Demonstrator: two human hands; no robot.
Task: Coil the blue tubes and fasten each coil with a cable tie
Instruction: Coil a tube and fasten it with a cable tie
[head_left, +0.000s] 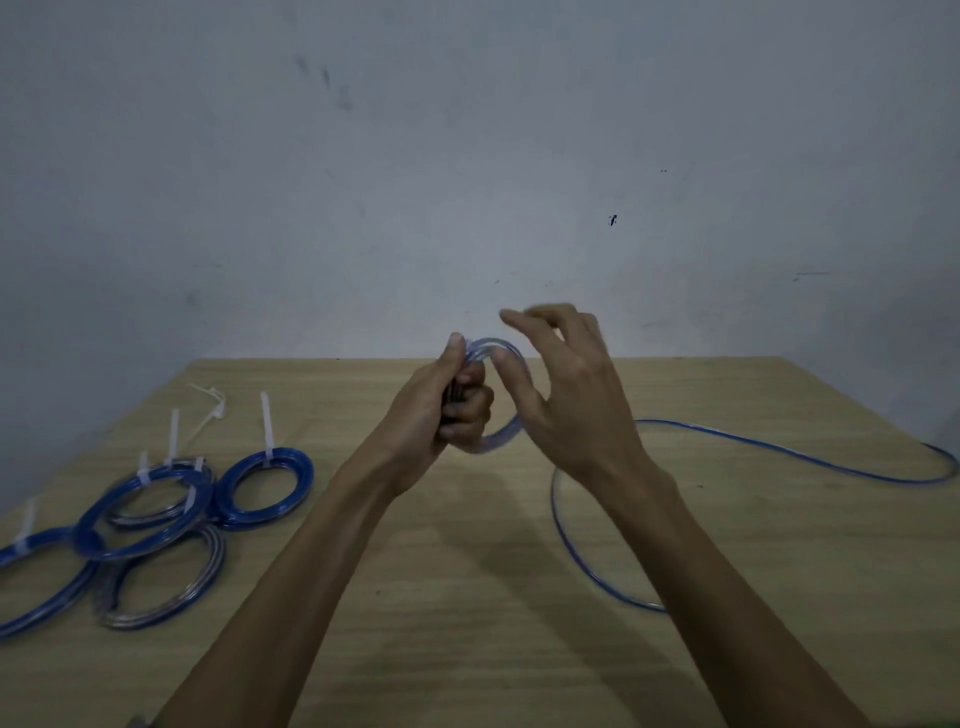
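Observation:
My left hand (447, 402) grips a small coil of blue tube (501, 349) above the middle of the wooden table (467, 597). My right hand (563, 384) is at the coil's right side, with its thumb on the loop and its fingers spread loosely and blurred. The loose rest of the tube (779, 449) trails from the coil over the table's right half in a wide curve. On the left lie several finished blue coils (265, 491), each with a white cable tie (266, 426) sticking up.
Loose white cable ties (210, 410) lie at the back left of the table. A grey wall (467, 156) rises behind the table's far edge. The tube's long loop (571, 551) lies beside my right forearm.

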